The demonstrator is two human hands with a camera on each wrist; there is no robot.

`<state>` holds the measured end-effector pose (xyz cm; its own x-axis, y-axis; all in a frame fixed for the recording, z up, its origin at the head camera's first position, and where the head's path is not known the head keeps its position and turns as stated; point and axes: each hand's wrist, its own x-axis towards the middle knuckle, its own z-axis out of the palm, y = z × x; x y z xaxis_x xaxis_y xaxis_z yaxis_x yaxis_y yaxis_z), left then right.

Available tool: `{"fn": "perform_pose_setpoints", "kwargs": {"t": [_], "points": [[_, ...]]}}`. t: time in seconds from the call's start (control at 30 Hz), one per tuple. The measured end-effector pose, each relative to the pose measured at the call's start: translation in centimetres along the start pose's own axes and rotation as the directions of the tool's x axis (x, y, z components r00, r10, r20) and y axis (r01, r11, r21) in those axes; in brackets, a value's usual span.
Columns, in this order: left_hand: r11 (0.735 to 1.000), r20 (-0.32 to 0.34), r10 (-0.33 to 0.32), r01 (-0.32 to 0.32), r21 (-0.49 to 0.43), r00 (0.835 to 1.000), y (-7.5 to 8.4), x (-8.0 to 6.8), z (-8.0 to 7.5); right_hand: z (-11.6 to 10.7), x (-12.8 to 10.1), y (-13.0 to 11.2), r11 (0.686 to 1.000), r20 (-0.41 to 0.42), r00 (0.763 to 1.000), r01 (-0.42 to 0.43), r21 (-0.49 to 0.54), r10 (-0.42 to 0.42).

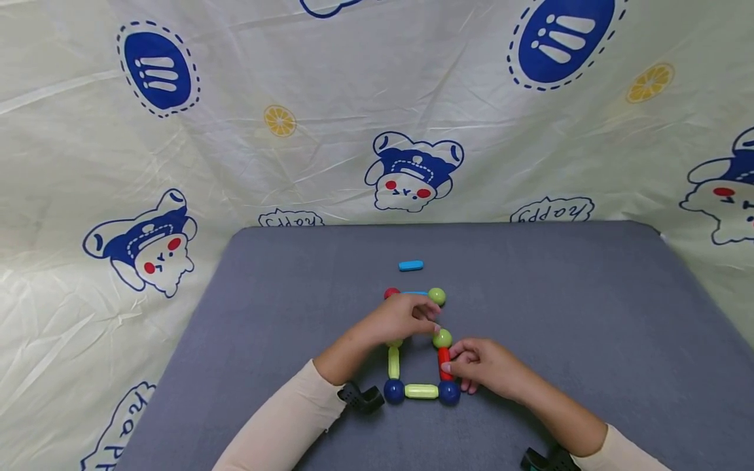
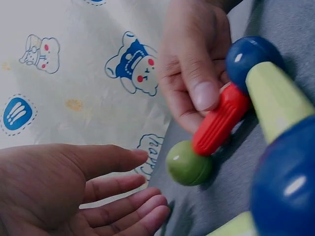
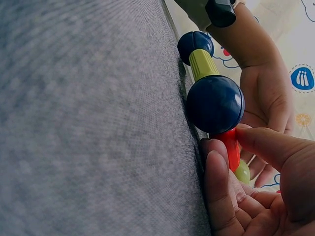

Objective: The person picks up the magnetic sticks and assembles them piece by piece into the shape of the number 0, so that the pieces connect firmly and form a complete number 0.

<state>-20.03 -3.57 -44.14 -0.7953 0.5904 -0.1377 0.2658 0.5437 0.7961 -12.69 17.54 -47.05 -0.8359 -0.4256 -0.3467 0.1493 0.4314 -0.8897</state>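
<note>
In the head view, my right hand pinches a red rod between thumb and fingers. One end of that rod meets a dark blue ball, the other a green ball. My left hand hovers over the left side of the ball-and-rod frame, its fingers loosely extended beside the green ball; the left wrist view shows nothing held in it. A yellow-green rod joins the blue ball to a second blue ball, from which another yellow-green rod runs away from me. My left hand partly hides another green ball.
Beyond my left hand, a blue rod lies between a red ball and a green ball. Farther back lies a loose blue rod. A printed curtain hangs behind the grey table.
</note>
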Motion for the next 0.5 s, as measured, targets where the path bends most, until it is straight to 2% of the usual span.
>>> {"fn": "perform_pose_setpoints", "kwargs": {"t": [0.13, 0.23, 0.4, 0.5], "points": [[0.999, -0.084, 0.016, -0.021, -0.049, 0.996, 0.1, 0.0, -0.9, 0.0, 0.0, 0.1, 1.0, 0.0, 1.0, 0.005, -0.01, -0.005], [0.997, -0.158, 0.024, -0.035, -0.067, 0.987, 0.1, 0.2, -1.8, 0.1, -0.1, 0.2, 1.0, -0.004, 1.0, 0.012, -0.022, -0.012], [0.999, -0.268, 0.004, -0.019, -0.05, 0.963, -0.4, 0.9, -3.1, 0.1, -0.1, 0.2, 0.999, -0.01, 1.0, 0.028, -0.034, -0.028], [1.0, -0.3, -0.01, 0.005, -0.019, 0.954, -1.1, 1.5, -3.8, 0.1, 0.0, 0.1, 0.999, -0.012, 1.0, 0.024, -0.03, -0.024]]}}
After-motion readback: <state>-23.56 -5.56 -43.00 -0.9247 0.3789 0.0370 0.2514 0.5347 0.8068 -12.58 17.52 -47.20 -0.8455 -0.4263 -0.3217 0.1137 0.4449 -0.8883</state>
